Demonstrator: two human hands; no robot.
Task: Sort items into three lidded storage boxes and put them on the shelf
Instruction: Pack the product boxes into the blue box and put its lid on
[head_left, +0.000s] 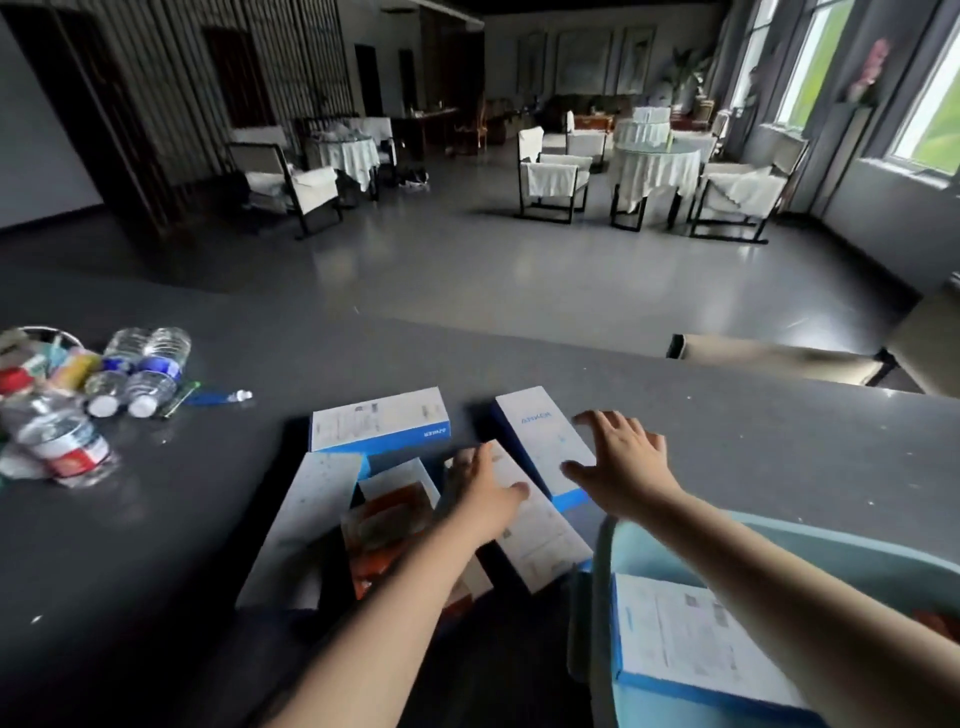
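Several white-and-blue product boxes lie on the dark table in front of me. One box (379, 422) lies crosswise at the back. A long box (540, 441) lies to its right, and my right hand (621, 460) hovers over it with fingers spread. My left hand (485, 486) reaches with straight fingers onto another white box (540, 540). An orange-printed packet (387, 519) and a long white box (306, 514) lie to the left. A light blue storage box (675, 540) at the lower right holds one white-and-blue box (685, 639).
Several water bottles (150, 371), a wire basket of snack packets (31, 358) and a blue pen-like item (218, 397) lie at the table's left. A chair (779, 356) stands beyond the table's far edge. Covered tables and chairs fill the room behind.
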